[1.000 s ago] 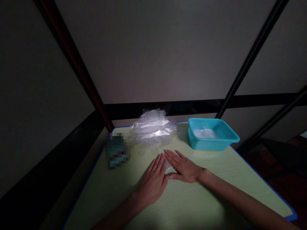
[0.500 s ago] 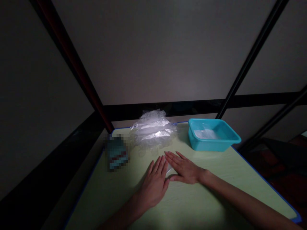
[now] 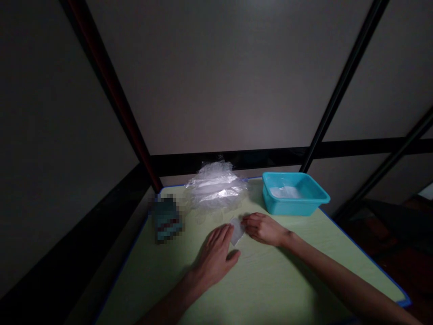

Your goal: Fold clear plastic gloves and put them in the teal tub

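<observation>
A small folded clear plastic bag (image 3: 237,231) lies on the table between my hands. My left hand (image 3: 216,255) rests with its fingers stretched out, their tips on the left edge of the folded plastic, and its thumb held apart. At the opposite edge, the fingers of my right hand (image 3: 262,229) are curled together on the plastic; their tips are partly hidden. Behind both hands sits a loose, crinkled pile of clear plastic bags (image 3: 218,187).
A turquoise basin (image 3: 291,207) with folded plastic pieces (image 3: 286,192) inside stands at the back right. A pixelated dark green item (image 3: 167,219) lies at the left. The pale green table (image 3: 270,284) has a blue edge and stands against panelled walls.
My right hand has gone from lying flat to curled fingers and shifted slightly right. The hands have parted, showing more of the folded plastic. The view has tilted a little.
</observation>
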Demonstrator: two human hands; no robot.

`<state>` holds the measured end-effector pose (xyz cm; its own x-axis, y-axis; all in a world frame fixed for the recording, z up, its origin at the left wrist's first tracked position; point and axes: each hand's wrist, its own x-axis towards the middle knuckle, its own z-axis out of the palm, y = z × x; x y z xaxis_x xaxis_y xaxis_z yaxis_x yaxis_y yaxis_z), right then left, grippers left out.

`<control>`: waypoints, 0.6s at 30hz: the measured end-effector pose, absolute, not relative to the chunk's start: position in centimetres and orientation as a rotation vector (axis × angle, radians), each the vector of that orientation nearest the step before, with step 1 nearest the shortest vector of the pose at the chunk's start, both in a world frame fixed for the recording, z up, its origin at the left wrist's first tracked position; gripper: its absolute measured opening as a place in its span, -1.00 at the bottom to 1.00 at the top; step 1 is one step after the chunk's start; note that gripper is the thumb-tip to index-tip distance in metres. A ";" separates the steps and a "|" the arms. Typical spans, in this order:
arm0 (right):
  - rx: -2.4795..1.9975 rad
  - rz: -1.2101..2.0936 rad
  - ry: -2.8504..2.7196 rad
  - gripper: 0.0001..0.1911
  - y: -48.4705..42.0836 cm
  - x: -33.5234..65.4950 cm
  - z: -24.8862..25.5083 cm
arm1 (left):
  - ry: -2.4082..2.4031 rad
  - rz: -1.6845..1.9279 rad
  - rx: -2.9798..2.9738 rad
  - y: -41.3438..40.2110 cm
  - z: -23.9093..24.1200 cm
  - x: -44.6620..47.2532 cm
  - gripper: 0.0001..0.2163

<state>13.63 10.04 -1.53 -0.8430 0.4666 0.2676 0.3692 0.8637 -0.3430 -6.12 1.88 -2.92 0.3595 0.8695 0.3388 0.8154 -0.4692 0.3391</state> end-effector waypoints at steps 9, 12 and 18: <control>-0.865 0.774 -2.251 -0.83 8.9 13.5 0.6 | 1.404 1.061 1.688 4.1 -0.8 -5.6 -0.81; -0.900 1.005 -2.052 -0.73 8.7 13.6 1.1 | 1.281 1.025 1.614 4.9 0.5 -4.9 -0.77; -0.984 1.482 -1.577 -0.62 8.1 15.7 3.7 | 1.039 1.000 1.279 5.5 3.5 -2.1 -0.77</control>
<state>15.73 8.12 3.67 -0.4270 0.9041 0.0147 0.0412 0.0357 -0.9985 -2.14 5.47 3.49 0.2453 0.9686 -0.0408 -0.0034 0.0430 0.9991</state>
